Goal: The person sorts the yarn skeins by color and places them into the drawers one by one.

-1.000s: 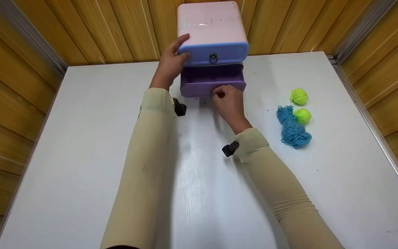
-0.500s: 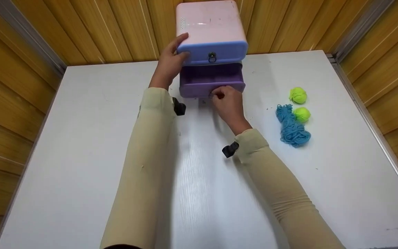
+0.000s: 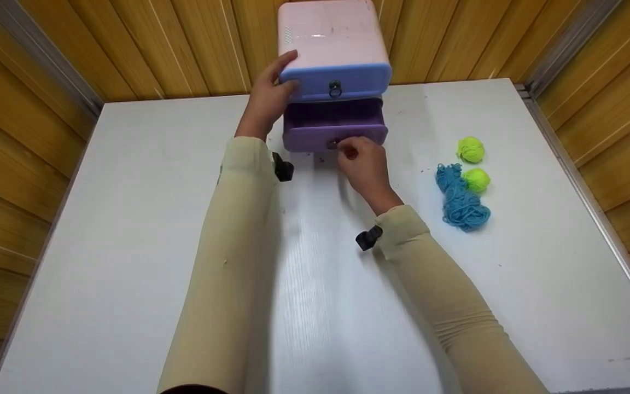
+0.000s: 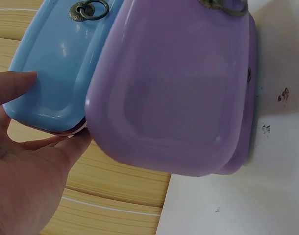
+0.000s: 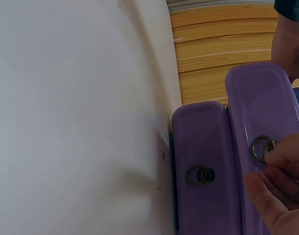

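Observation:
A small drawer organizer has a pink top (image 3: 331, 33) and a blue drawer (image 3: 364, 79) with a ring pull. Below it, a purple drawer (image 3: 307, 138) is pulled partway out. My left hand (image 3: 267, 101) grips the organizer's upper left corner, its thumb (image 4: 19, 84) on the blue front and the other fingers around the side. My right hand (image 3: 364, 164) is at the purple drawer's ring pull (image 5: 259, 147), index fingertip over its knob. In the right wrist view the ring hangs whole beside the fingertips. I cannot tell whether they pinch the knob.
Another purple drawer (image 5: 201, 205) sits shut beneath the pulled-out one. To the right on the white table (image 3: 145, 219) lie a blue yarn skein (image 3: 464, 207) and two yellow-green yarn balls, one farther back (image 3: 471, 149), one against the skein (image 3: 477, 179). Wood-patterned panels (image 3: 205, 49) stand behind.
My right hand has shifted slightly rightward against the purple drawer, leaving more of the ring pull's knob showing. My left hand keeps its grip on the organizer, and the yarn lies as before.

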A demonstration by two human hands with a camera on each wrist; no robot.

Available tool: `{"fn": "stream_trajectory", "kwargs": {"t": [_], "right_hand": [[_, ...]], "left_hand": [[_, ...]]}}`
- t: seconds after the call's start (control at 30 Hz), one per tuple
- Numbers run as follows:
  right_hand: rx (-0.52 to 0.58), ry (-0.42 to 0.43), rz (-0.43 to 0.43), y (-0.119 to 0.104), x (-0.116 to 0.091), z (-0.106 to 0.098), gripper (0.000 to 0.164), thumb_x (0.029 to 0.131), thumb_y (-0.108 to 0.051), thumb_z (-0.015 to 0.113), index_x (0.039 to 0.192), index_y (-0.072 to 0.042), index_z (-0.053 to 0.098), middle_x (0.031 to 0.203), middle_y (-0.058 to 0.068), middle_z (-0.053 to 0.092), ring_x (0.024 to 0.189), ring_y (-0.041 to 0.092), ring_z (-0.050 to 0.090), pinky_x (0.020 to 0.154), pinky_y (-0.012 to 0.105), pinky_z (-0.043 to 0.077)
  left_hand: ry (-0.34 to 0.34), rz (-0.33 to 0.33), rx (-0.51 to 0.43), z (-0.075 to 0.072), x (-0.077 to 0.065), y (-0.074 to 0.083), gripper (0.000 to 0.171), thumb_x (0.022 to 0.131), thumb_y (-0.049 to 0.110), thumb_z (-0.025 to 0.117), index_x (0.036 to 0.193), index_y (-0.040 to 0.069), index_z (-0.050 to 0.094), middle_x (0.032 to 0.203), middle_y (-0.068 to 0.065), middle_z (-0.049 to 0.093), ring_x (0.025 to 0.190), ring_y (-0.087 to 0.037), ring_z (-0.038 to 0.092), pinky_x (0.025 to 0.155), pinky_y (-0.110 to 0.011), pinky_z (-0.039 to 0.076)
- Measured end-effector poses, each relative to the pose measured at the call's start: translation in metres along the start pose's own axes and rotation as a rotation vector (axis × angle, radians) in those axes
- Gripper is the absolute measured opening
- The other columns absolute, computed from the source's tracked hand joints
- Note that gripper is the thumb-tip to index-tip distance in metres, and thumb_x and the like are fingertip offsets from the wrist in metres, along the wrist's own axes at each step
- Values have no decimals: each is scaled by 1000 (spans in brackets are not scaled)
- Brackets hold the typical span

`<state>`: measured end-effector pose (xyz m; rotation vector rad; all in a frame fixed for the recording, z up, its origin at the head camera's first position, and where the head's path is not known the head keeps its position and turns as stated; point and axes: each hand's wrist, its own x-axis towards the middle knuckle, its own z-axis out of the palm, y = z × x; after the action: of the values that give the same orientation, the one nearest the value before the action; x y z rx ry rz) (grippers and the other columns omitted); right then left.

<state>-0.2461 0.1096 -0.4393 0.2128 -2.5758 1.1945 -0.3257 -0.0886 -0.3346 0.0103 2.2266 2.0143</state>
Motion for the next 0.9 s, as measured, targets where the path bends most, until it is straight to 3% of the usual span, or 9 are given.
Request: {"fn": "stream_trajectory", "kwargs": {"t": [0.4, 0.7, 0.9], "right_hand": [[-27, -2, 12, 14, -5, -8, 13, 87, -11, 62, 93, -5, 72, 90, 8, 67, 85, 20, 62, 77, 34, 51], [-23, -4, 38, 24, -9, -15, 14, 84, -8, 61, 93, -4, 71, 91, 8, 68, 86, 22, 62, 78, 35, 51], [-32, 14, 6, 33, -12, -19, 13, 85, -8, 60, 91, -3, 71, 88, 9, 68, 83, 23, 63, 76, 36, 51]], "left_hand": [[6, -9, -11, 0, 4, -3, 53, 96, 7, 56, 139, 38, 51, 156, 10, 33, 135, -11, 37, 113, -35, 32], [2, -10, -7, 0, -3, 3, 54, 96, 5, 55, 139, 36, 51, 156, 9, 33, 133, -12, 39, 113, -35, 33], [-1, 10, -11, 0, 1, -2, 54, 95, 5, 56, 139, 36, 51, 156, 9, 33, 132, -11, 40, 110, -32, 35]]}}
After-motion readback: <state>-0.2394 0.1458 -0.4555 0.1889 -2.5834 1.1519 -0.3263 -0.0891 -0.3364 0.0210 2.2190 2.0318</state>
